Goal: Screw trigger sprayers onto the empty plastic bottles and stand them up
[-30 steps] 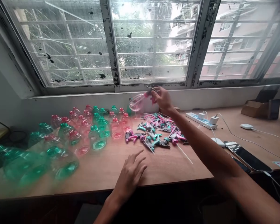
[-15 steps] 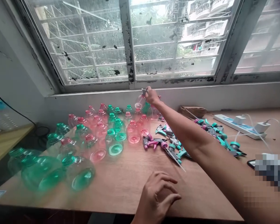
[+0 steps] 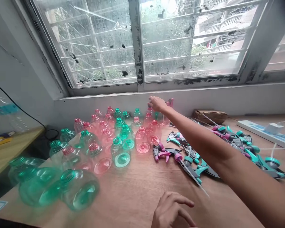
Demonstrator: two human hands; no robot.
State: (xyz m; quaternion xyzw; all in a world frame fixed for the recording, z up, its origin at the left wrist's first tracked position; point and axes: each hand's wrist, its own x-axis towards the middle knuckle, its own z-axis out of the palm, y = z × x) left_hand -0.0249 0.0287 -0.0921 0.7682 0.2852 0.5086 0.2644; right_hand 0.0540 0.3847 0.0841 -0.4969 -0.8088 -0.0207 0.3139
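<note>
My right hand (image 3: 157,104) is stretched to the back of the table, its fingers closed on the top of a spray bottle (image 3: 149,110). The hand hides most of the bottle's head. Just right of it stands another bottle with a pink trigger head (image 3: 170,103), partly behind my wrist. To the left are many clear bottles with pink or green necks, among them a pink bottle (image 3: 142,139) and a green bottle (image 3: 121,152). My left hand (image 3: 171,210) hovers at the front edge, fingers apart and holding nothing. Loose trigger spray heads (image 3: 165,153) lie beyond it.
More spray heads (image 3: 242,142) are piled under and right of my right forearm. A brown case (image 3: 210,116) and a white power strip (image 3: 263,130) with plugs lie at the back right. The window wall bounds the table's rear. A yellowish side table (image 3: 21,139) stands left.
My right hand has lowered the spray bottle among the others at the back. My left hand has shifted down toward the bottom edge of view. The view has moved slightly.
</note>
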